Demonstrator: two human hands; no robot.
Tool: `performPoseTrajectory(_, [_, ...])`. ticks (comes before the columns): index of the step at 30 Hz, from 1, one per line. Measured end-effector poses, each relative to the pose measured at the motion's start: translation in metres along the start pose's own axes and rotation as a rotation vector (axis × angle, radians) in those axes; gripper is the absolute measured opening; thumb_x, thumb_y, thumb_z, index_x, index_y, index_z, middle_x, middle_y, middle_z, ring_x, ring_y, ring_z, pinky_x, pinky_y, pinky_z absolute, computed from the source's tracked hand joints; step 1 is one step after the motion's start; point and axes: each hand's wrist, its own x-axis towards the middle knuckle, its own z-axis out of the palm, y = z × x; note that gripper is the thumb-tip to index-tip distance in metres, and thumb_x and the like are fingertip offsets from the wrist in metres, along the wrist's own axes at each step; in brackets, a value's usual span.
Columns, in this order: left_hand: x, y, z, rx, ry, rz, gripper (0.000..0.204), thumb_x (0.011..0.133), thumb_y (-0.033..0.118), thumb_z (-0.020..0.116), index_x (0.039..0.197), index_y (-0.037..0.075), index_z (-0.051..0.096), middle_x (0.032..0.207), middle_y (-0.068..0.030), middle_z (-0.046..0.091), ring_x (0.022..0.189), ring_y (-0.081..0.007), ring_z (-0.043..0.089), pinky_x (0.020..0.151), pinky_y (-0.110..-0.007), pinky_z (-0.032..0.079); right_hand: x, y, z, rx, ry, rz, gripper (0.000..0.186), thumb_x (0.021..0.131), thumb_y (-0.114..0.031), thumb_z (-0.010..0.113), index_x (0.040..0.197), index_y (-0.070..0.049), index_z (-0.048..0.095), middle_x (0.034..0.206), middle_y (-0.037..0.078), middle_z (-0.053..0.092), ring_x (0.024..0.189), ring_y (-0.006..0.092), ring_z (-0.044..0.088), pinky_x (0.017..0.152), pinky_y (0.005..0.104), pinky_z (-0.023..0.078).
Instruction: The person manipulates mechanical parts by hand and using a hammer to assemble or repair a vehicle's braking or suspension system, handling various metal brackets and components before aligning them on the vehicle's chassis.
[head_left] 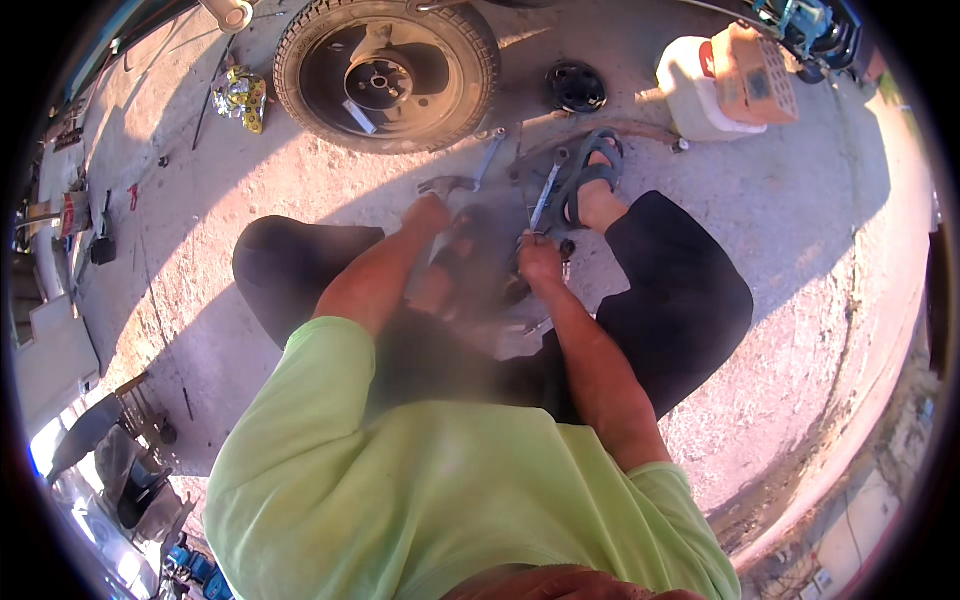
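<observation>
My left hand (428, 213) is a closed fist around a hammer; the curved metal hammer head (448, 185) shows just past my knuckles. My right hand (540, 258) is wrapped round the lower end of a long wrench (547, 195), whose ring end points away from me. Another wrench (490, 158) lies on the ground by the hammer head. Beside my right hand is a small dark metal part (567, 248). A hazy smudge blurs the area between my hands, so what lies there cannot be made out well.
A wheel with its tyre (290, 75) lies ahead, a pale flat object (360, 117) inside it. Right of it are a black round part (576, 87), a white plastic canister (690, 90) and a perforated brick (755, 75). A yellow-silver bag (240, 100) lies left; my sandalled foot (597, 180) is near.
</observation>
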Motion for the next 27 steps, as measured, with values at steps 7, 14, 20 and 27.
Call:
performPoseTrajectory(7, [0.058,0.073,0.030,-0.235,0.022,-0.032,0.081,0.078,0.050,0.070,0.143,0.012,0.041,0.136,-0.0255,0.054,0.123,-0.0426,0.055,0.102,-0.052,0.045,0.022,0.079,0.048,-0.492,0.235,-0.549,0.028,0.088,-0.014,0.051,0.110,-0.001,0.062,0.083,0.019,0.067,0.074,0.0366,0.066,0.067,0.0505,0.051])
performPoseTrajectory(14, [0.095,0.107,0.042,-0.305,-0.090,-0.027,0.085,0.078,0.047,0.070,0.149,0.016,0.034,0.124,-0.0274,0.062,0.114,-0.0440,0.062,0.098,-0.051,0.050,0.007,0.034,0.024,-0.255,0.081,-0.254,0.042,0.102,-0.033,0.037,0.107,-0.003,0.065,0.091,0.027,0.067,0.089,0.0470,0.064,0.084,0.0571,0.048])
performPoseTrajectory(20, [0.102,0.106,0.033,-0.342,-0.038,0.030,0.058,0.084,0.037,0.062,0.133,0.008,0.050,0.121,-0.0267,0.064,0.114,-0.0442,0.061,0.096,-0.054,0.049,0.004,0.004,0.011,0.062,-0.006,0.057,0.053,0.102,-0.042,0.036,0.093,-0.001,0.069,0.095,0.027,0.068,0.095,0.0475,0.063,0.089,0.0532,0.048])
performPoseTrajectory(27, [0.093,0.122,-0.009,-0.350,0.102,0.074,0.051,0.075,0.041,0.066,0.116,0.011,0.065,0.111,-0.0218,0.069,0.107,-0.0386,0.065,0.092,-0.048,0.051,-0.010,0.018,0.013,0.218,0.109,-0.135,0.052,0.098,-0.042,0.047,0.087,0.004,0.068,0.081,0.026,0.067,0.077,0.0425,0.065,0.075,0.0471,0.049])
